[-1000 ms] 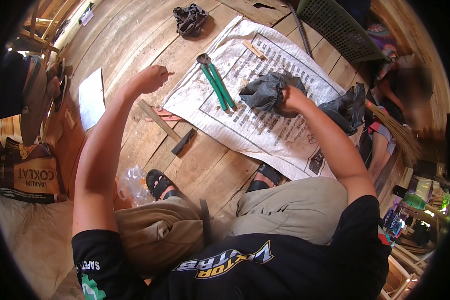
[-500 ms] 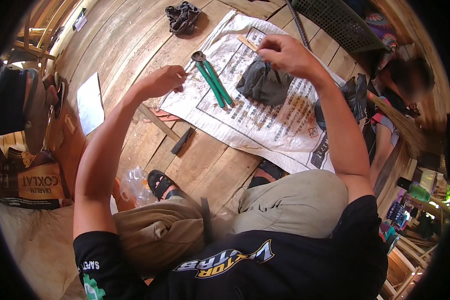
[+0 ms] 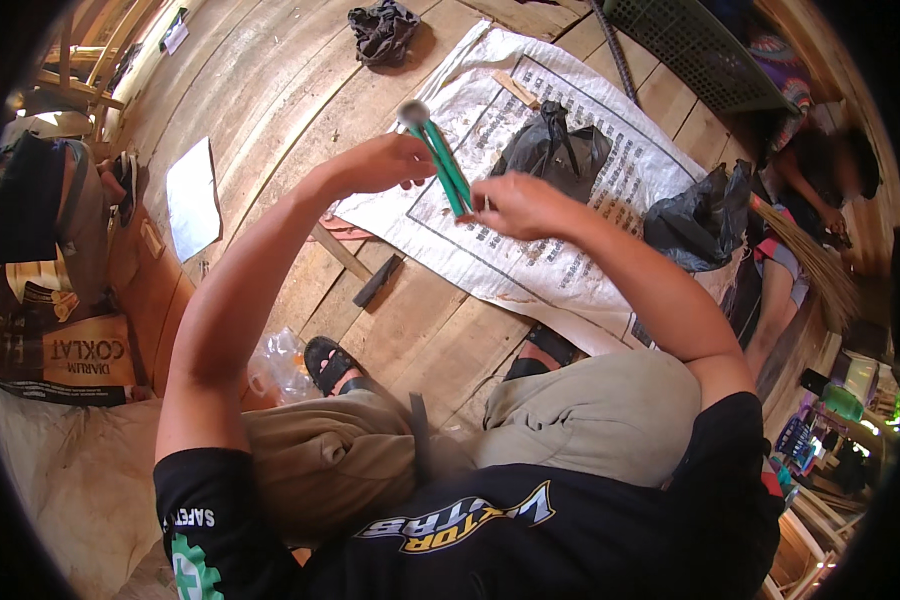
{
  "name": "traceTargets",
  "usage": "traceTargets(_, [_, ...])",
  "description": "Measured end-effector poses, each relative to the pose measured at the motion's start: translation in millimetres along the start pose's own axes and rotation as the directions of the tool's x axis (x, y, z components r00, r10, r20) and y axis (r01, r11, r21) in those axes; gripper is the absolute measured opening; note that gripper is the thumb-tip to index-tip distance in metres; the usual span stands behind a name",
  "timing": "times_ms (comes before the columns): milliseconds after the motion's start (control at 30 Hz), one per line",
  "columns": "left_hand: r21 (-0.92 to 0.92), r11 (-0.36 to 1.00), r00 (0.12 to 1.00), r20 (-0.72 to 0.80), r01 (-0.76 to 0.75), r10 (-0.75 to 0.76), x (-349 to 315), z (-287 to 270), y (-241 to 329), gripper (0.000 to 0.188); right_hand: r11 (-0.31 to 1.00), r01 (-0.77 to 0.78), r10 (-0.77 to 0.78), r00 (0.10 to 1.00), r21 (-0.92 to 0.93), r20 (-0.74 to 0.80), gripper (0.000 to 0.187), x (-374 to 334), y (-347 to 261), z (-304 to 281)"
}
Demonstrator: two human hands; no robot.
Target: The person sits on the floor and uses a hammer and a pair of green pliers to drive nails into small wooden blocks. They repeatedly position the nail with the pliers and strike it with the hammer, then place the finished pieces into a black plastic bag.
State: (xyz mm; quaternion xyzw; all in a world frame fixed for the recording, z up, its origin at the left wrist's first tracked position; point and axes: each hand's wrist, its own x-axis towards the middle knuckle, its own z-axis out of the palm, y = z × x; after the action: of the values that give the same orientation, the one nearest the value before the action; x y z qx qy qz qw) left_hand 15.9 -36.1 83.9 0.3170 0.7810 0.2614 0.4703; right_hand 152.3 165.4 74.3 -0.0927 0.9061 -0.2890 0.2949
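Wooden plank floor (image 3: pixel 270 90) under me, sunlit; printed woven sack (image 3: pixel 570 240) spread on it, green plastic crate (image 3: pixel 700 50) at far edge, cardboard box (image 3: pixel 80 360) on my left.

A white woven sack (image 3: pixel 560 250) lies spread flat on the plank floor (image 3: pixel 270 90) in front of me, its printed side up. On it I see a crumpled black plastic bag (image 3: pixel 555 150), and a second black bag (image 3: pixel 700 215) sits at its right edge. A small wooden strip (image 3: pixel 517 89) rests near the sack's far end. Beyond the sack a dark bundle of cloth (image 3: pixel 383 28) lies on the boards. To my left a white sheet of paper (image 3: pixel 193 197) lies flat, and a cardboard box (image 3: pixel 82 358) stands nearer. A short dark tool (image 3: pixel 378 281) lies on the planks beside the sack's near edge. A clear plastic wrapper (image 3: pixel 278 360) sits by my sandal (image 3: pixel 332 364). At right a straw broom (image 3: pixel 810 258) leans, near another person (image 3: pixel 820 170).
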Motion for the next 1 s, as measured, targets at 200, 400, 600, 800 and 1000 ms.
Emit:
traceTargets(200, [0.352, 0.925, 0.982, -0.063, -0.145, 0.178, 56, 22, -35, 0.026, 0.978, 0.011, 0.083, 0.895, -0.207, 0.439, 0.028, 8, 52, 96])
traceTargets(400, [0.437, 0.876, 0.942, -0.154, -0.205, 0.298, 124, 63, -27, 0.041, 0.999, 0.048, -0.043, 0.865, 0.001, 0.499, 0.033, -14, 28, 114])
traceTargets(600, [0.422, 0.862, 0.897, -0.207, -0.279, 0.392, 177, 94, -39, 0.047, 0.997, -0.071, 0.08, 0.928, -0.037, 0.363, 0.046, -26, 54, 112])
traceTargets(800, [0.515, 0.815, 0.933, -0.075, -0.265, 0.351, 203, 111, -70, 0.031, 0.999, -0.028, 0.015, 0.939, 0.032, 0.344, 0.036, -24, 65, 116])
traceTargets(1000, [0.314, 0.935, 0.952, -0.2, -0.162, 0.232, 150, 82, -57, 0.025, 0.998, -0.041, 0.025, 0.958, 0.05, 0.285, 0.03, -8, 53, 106])
